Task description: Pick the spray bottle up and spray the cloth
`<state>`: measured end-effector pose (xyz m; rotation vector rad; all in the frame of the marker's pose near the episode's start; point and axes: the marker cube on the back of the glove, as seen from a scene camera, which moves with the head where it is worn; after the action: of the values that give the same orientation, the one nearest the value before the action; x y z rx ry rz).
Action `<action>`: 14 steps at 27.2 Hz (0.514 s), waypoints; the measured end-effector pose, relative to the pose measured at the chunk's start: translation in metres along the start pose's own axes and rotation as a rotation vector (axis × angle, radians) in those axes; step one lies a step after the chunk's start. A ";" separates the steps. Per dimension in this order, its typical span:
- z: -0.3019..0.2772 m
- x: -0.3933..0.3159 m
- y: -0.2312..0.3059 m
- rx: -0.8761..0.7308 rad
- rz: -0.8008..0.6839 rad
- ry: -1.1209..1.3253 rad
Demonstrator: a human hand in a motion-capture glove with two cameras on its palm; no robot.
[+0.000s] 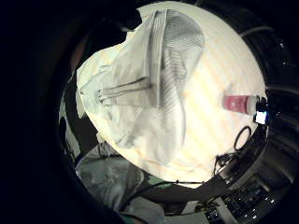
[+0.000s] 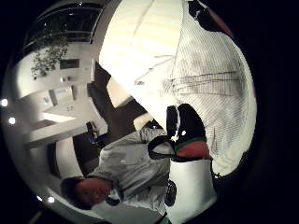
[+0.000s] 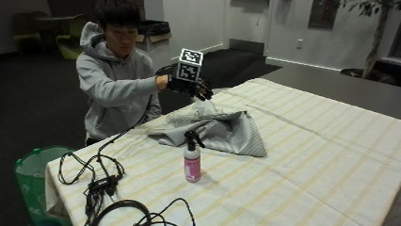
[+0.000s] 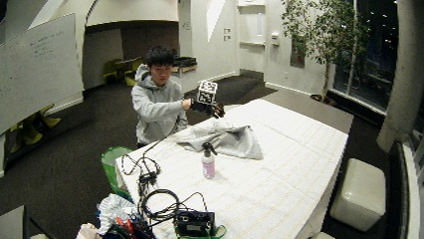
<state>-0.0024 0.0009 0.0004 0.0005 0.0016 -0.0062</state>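
A grey-and-white striped cloth [image 3: 219, 129] lies bunched on the striped tablecloth [image 3: 313, 155] in front of the person. My gloved right hand [image 3: 188, 84] hovers over its far edge, fingertips [image 3: 204, 94] pointing down and pinching a raised peak of the cloth. Both palm views are mostly filled by the cloth [image 1: 149, 93] [image 2: 210, 79], which runs up to dark fingertips [image 1: 127, 19] at the edge. The spray bottle [image 3: 192, 164] has pink liquid and a black trigger head. It stands upright and untouched on the table, on the near side of the cloth, and shows in the little finger side view as the bottle [image 1: 239, 103].
Black cables [image 3: 94, 181] trail over the table's near left corner. A green bin [image 3: 34, 172] stands on the floor beside that corner. In the wide view a black box [image 4: 193, 221] and more clutter sit at the table's near end.
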 end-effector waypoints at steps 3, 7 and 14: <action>-0.001 0.000 0.001 0.002 -0.004 0.002; -0.002 0.000 0.004 0.006 -0.014 0.005; -0.001 -0.003 0.011 0.032 -0.030 0.022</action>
<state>-0.0057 0.0115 -0.0008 0.0323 0.0235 -0.0362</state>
